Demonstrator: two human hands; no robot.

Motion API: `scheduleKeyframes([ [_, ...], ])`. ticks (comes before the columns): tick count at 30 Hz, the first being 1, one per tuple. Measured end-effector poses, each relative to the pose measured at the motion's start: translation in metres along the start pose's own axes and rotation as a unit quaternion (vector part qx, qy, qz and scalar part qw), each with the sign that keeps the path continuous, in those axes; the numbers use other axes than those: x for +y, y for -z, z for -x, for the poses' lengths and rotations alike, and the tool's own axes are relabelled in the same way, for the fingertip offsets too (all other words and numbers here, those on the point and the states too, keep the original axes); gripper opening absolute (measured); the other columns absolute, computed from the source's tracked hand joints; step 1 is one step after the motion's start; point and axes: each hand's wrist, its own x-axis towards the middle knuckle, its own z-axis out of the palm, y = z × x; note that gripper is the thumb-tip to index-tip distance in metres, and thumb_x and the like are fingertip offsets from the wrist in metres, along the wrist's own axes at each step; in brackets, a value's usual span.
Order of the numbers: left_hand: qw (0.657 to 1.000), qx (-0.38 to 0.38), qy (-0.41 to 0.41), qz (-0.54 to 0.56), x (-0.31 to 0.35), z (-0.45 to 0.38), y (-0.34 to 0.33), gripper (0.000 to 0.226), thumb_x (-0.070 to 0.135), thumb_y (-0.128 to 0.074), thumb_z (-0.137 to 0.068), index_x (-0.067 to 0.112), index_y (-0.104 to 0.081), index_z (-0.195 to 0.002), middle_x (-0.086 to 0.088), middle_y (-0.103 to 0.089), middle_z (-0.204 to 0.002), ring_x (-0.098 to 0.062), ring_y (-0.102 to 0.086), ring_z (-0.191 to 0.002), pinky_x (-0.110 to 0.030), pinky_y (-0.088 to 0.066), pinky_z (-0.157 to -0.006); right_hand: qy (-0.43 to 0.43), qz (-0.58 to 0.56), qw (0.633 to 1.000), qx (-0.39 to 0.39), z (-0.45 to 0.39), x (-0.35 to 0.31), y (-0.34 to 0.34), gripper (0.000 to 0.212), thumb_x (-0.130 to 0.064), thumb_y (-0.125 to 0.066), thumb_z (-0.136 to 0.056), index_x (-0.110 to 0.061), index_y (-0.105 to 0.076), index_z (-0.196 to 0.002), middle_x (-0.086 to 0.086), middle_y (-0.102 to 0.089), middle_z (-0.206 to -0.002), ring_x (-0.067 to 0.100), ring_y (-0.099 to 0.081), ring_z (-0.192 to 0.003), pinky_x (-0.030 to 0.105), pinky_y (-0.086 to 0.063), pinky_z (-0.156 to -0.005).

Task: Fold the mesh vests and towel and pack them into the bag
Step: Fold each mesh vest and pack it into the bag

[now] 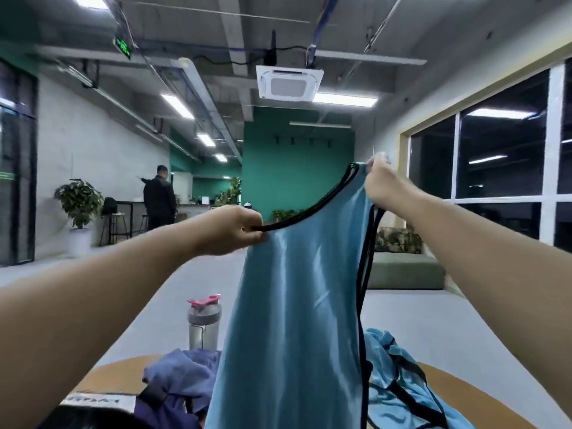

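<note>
Both arms raised, hands apart, a light blue mesh vest stretched between them and hanging down over the round wooden table. Left hand pinches the vest's black-trimmed neckline at one shoulder strap, fingers curled round the trim. Right hand sits higher, fingers closed on the other shoulder strap at its top; black edging loops down below that hand. The vest hangs full length, lower hem out of view at the frame bottom, its body covering the middle of the table. On the table, right of the hanging vest, a second light blue vest lies crumpled, black trim showing. Left of the hanging vest, a purple-blue towel lies bunched on the table, partly on a dark bag with a black strap and a pale label at the table's near left edge. Behind the towel, at the table's far side, stands a grey shaker bottle with a pink flip lid, upright. Well beyond the table, a person in dark clothing stands at a counter, back turned, with a potted plant near.
</note>
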Motion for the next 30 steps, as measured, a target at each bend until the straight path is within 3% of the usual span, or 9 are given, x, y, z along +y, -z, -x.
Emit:
scheduleKeyframes([
  [2, 0.998, 0.049, -0.009, -0.031, 0.003, -0.009, 0.031, 0.02, 0.034, -0.056, -0.093, 0.016, -0.065, -0.097, 0.005, -0.063, -0.08, -0.016, -0.061, -0.075, -0.034, -0.051, -0.076, 0.04, -0.008, 0.997, 0.066, -0.016, -0.024, 0.022, 0.021, 0.002, -0.026, -0.094, -0.009, -0.041, -0.104, 0.006, -0.044, -0.084, 0.013, -0.038, -0.066, 0.025, -0.032, -0.051],
  [4, 0.992, 0.107, -0.026, -0.067, 0.007, -0.018, 0.061, 0.021, 0.032, -0.053, -0.094, 0.019, -0.064, -0.108, 0.007, -0.063, -0.084, -0.015, -0.062, -0.073, -0.034, -0.054, -0.076, 0.085, 0.019, 0.99, 0.108, -0.026, -0.051, 0.043, 0.035, 0.006, -0.029, -0.093, 0.0, -0.038, -0.125, 0.018, -0.049, -0.115, 0.024, -0.05, -0.09, 0.029, -0.037, -0.069],
  [6, 0.981, 0.167, -0.04, -0.093, 0.012, -0.025, 0.083, 0.024, 0.03, -0.05, -0.097, 0.017, -0.06, -0.114, 0.003, -0.063, -0.089, -0.016, -0.061, -0.071, -0.03, -0.051, -0.071, 0.102, 0.026, 0.983, 0.148, -0.032, -0.066, 0.055, 0.039, 0.005, -0.033, -0.093, 0.002, -0.034, -0.132, 0.019, -0.044, -0.133, 0.026, -0.046, -0.109, 0.035, -0.038, -0.085],
  [8, 0.976, 0.181, -0.024, -0.123, 0.011, -0.032, 0.092, 0.026, 0.032, -0.047, -0.098, 0.017, -0.058, -0.116, 0.005, -0.063, -0.091, -0.016, -0.058, -0.073, -0.03, -0.046, -0.07, 0.114, 0.041, 0.977, 0.176, -0.043, -0.068, 0.055, 0.035, 0.004, -0.035, -0.093, -0.002, -0.038, -0.127, 0.016, -0.048, -0.127, 0.023, -0.044, -0.102, 0.034, -0.037, -0.086],
  [12, 0.978, 0.026, 0.031, -0.205, 0.008, -0.037, 0.083, 0.031, 0.039, -0.044, -0.098, 0.022, -0.056, -0.122, 0.007, -0.057, -0.101, -0.015, -0.05, -0.087, -0.03, -0.039, -0.077, 0.088, 0.087, 0.987, 0.099, -0.052, -0.053, 0.036, 0.02, -0.002, -0.035, -0.093, -0.01, -0.048, -0.105, 0.004, -0.036, -0.075, 0.025, -0.038, -0.084, 0.032, -0.032, -0.065],
  [16, 0.986, 0.066, 0.028, -0.147, 0.006, -0.039, 0.094, 0.029, 0.042, -0.045, -0.097, 0.023, -0.058, -0.114, 0.004, -0.059, -0.096, -0.016, -0.053, -0.087, -0.031, -0.039, -0.073, 0.092, 0.093, 0.983, 0.128, -0.056, -0.059, 0.044, 0.024, -0.002, -0.038, -0.094, -0.007, -0.05, -0.114, 0.007, -0.037, -0.077, 0.024, -0.037, -0.09, 0.033, -0.03, -0.077],
  [20, 0.991, 0.093, 0.01, -0.092, 0.005, -0.037, 0.092, 0.031, 0.047, -0.048, -0.093, 0.022, -0.061, -0.106, 0.012, -0.057, -0.081, -0.01, -0.056, -0.077, -0.032, -0.042, -0.068, 0.123, 0.056, 0.982, 0.134, -0.057, -0.056, 0.049, 0.026, 0.001, -0.035, -0.091, -0.02, -0.045, -0.102, 0.0, -0.048, -0.091, 0.023, -0.045, -0.09, 0.029, -0.033, -0.073],
  [24, 0.991, 0.115, -0.004, 0.069, 0.006, -0.031, 0.087, 0.054, 0.062, -0.052, -0.073, 0.013, -0.061, -0.093, -0.004, -0.065, -0.084, -0.019, -0.063, -0.076, -0.035, -0.052, -0.074, 0.161, 0.045, 0.973, 0.16, -0.059, -0.056, 0.055, 0.032, -0.001, -0.037, -0.094, -0.031, -0.044, -0.097, -0.005, -0.052, -0.1, 0.022, -0.047, -0.09, 0.029, -0.032, -0.065],
  [30, 0.937, 0.112, 0.031, 0.33, 0.004, -0.03, 0.081, 0.033, 0.017, -0.067, -0.084, 0.003, -0.055, -0.111, -0.008, -0.062, -0.094, -0.015, -0.062, -0.079, -0.018, -0.054, -0.056, 0.163, 0.05, 0.975, 0.142, -0.058, -0.059, 0.058, 0.019, -0.004, -0.042, -0.097, -0.021, -0.049, -0.098, 0.005, -0.054, -0.108, 0.019, -0.045, -0.091, 0.026, -0.032, -0.072],
])
